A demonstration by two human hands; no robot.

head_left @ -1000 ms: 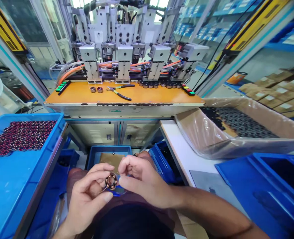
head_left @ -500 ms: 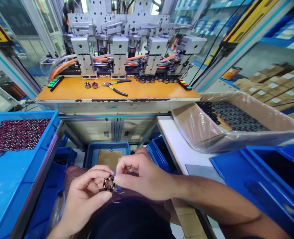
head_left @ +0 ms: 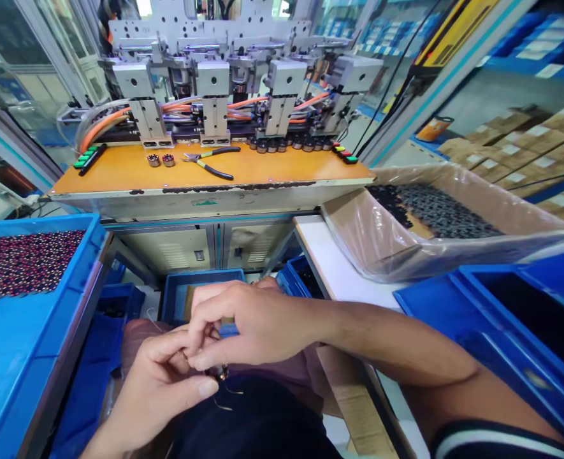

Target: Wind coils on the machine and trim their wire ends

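My left hand [head_left: 150,379] grips a small round motor stator [head_left: 221,372] with copper windings, low in front of my lap. Most of the stator is now hidden behind my fingers; thin wire ends [head_left: 230,391] stick out below it. My right hand [head_left: 250,325] reaches across from the right, directly over the stator, with thumb and index finger pinched together near the left fingertips. What lies in that pinch is too small and covered to make out.
Cutting pliers [head_left: 212,159] and two stators [head_left: 160,160] lie on the orange machine bench [head_left: 133,175]; dark round parts line its back. A blue tray [head_left: 71,287] of stators stands left. A plastic-lined carton [head_left: 358,248] of dark parts stands right, beside blue bins [head_left: 473,319].
My right hand has moved left across the stator and now covers most of it. My left hand still holds the stator. The view has shifted slightly.
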